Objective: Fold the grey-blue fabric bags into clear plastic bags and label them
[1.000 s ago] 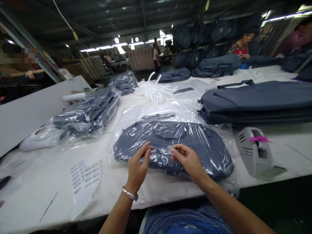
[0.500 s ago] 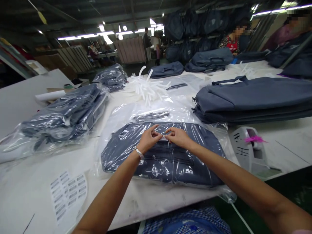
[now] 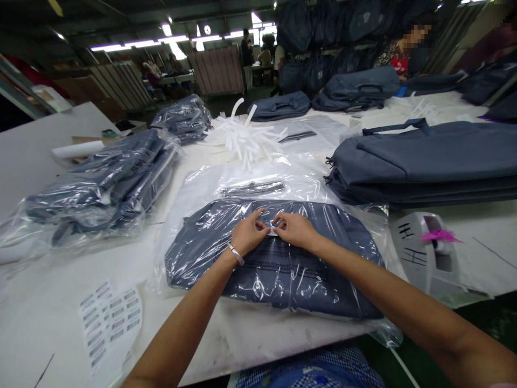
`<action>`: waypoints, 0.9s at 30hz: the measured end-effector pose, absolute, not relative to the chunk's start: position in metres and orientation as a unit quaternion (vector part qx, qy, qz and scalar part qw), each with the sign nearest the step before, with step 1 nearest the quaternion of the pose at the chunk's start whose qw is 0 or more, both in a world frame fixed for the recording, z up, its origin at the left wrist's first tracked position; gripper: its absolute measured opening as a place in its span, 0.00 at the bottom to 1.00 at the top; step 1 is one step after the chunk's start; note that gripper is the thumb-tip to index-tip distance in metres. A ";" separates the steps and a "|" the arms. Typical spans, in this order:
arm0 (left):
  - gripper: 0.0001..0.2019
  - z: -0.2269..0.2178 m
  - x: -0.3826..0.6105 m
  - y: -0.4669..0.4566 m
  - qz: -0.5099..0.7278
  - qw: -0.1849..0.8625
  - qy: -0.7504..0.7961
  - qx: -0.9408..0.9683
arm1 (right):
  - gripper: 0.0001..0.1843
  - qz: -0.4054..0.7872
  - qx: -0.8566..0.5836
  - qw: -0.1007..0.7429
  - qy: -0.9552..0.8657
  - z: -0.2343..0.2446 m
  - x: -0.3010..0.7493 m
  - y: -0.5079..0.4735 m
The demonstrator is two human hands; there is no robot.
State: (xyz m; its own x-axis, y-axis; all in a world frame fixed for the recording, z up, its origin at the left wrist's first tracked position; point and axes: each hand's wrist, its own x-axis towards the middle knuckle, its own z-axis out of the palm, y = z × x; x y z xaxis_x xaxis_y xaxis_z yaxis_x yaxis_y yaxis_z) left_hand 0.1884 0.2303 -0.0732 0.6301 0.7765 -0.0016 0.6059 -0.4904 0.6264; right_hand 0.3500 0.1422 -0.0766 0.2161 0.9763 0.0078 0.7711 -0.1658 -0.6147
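Observation:
A dark blue bag (image 3: 234,280) in a clear plastic bag lies in front of me on the white table. Over its upper middle, my left hand (image 3: 251,233) and my right hand (image 3: 294,228) nearly meet, thumbs and index fingertips pinched. Between them is a small white sticker (image 3: 273,231), one end in each pinch, right at the plastic; whether it is stuck down I cannot tell. A bracelet (image 3: 235,254) circles my left wrist. Near the table's front left lies a sheet of barcode stickers (image 3: 111,323), partly used.
Plastic-wrapped bags (image 3: 100,183) are piled at left. White foam-like strips (image 3: 246,134) lie in a heap behind the clear plastic. At right are stacked blue bags (image 3: 436,156) and a tape dispenser (image 3: 428,248) with a pink ribbon. A person in a red apron (image 3: 399,62) is at far right.
Both hands have come down slightly with the white sticker, staying pinched close together over the wrapped bag. The camera view has shifted a little.

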 end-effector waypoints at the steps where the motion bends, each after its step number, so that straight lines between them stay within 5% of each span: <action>1: 0.34 -0.073 0.189 0.230 0.140 0.294 0.406 0.854 | 0.11 0.193 -0.740 0.247 -0.595 -0.076 0.349 0.142; 22: 0.34 -0.082 0.189 0.225 0.135 0.252 0.398 0.872 | 0.18 0.111 -0.753 0.108 -0.640 -0.073 0.332 0.130; 27: 0.34 -0.083 0.187 0.224 0.156 0.234 0.389 0.877 | 0.27 0.108 -0.757 0.117 -0.633 -0.073 0.333 0.120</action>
State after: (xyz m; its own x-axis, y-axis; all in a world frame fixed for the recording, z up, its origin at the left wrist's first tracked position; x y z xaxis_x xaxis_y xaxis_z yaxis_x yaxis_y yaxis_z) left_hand 0.1875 0.2243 -0.0828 0.6493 0.7550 0.0914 0.6093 -0.5884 0.5316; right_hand 0.3329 0.1196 -0.0732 0.1743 0.9846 -0.0156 0.9337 -0.1702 -0.3149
